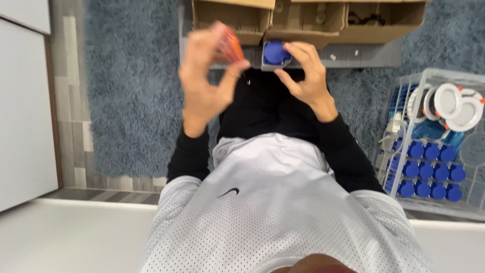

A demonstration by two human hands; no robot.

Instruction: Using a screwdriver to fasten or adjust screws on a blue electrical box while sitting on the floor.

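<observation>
— What's over on the left?

— The left hand (204,76), raised and blurred, pinches a small orange tool (230,44) between thumb and fingers; I can't tell what kind of tool it is.

— And just beside it?

— The right hand (303,76) grips a grey socket with a round blue cap (276,53), fingers curled around its edge. The tool's lower end sits near the socket, not clearly touching.

— Beyond the hands?

— Open cardboard boxes (303,20) on a blue shaggy rug (131,91).

— Further right?

— Well apart from the right hand, a white wire basket (404,101) holds rows of blue-capped sockets (429,169) and white round lamps (454,103).
</observation>
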